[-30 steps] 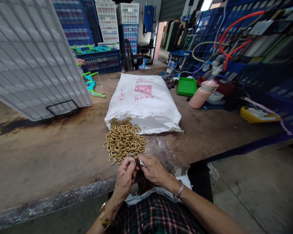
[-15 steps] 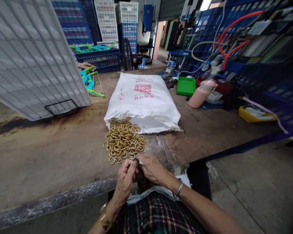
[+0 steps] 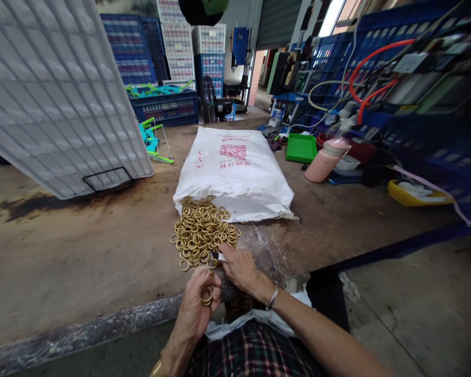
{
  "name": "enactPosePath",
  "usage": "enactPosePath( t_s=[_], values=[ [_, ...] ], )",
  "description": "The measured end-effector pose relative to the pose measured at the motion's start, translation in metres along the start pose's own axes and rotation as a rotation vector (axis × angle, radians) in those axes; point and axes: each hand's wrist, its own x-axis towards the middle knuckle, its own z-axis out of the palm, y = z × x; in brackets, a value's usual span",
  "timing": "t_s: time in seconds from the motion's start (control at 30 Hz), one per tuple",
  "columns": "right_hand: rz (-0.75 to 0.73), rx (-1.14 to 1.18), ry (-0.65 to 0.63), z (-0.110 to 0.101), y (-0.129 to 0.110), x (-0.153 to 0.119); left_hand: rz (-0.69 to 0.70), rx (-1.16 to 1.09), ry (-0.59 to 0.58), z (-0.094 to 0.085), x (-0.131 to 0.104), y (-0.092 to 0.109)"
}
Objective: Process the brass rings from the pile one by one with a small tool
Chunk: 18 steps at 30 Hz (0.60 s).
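Note:
A heap of gold-coloured metal rings (image 3: 203, 231) spills from the open end of a white sack (image 3: 234, 173) with red print, lying on a worn brown table (image 3: 70, 256). My left hand (image 3: 196, 309) is near the table's front edge with a few gold rings (image 3: 206, 296) pinched in its fingers. My right hand (image 3: 238, 267) rests at the near edge of the heap, fingers closed on a small dark and white tool (image 3: 219, 256). A bag with more rings (image 3: 243, 309) lies in my lap, partly hidden by my arms.
A big white plastic crate (image 3: 55, 94) leans at the left. Teal and green toy bows (image 3: 152, 140) lie behind it. A green tray (image 3: 300, 147), a pink bottle (image 3: 325, 158) and a yellow tray (image 3: 414, 193) stand at the right, with hoses and blue crates behind.
My hands have parted: the left drew back toward me with rings in it, the right reached forward to the heap's edge. Another person's hand by the toy bows is gone from view.

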Motion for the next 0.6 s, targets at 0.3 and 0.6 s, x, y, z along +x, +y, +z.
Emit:
enactPosePath(
  t_s=[0.3, 0.6],
  values=[
    [-0.061, 0.188, 0.135, 0.001, 0.013, 0.001, -0.089, -0.156, 0.059, 0.001, 0.009, 0.007],
    [0.169, 0.746, 0.155, -0.012, 0.023, -0.004, 0.226, 0.332, 0.077, 0.006, 0.025, -0.001]
  ],
)
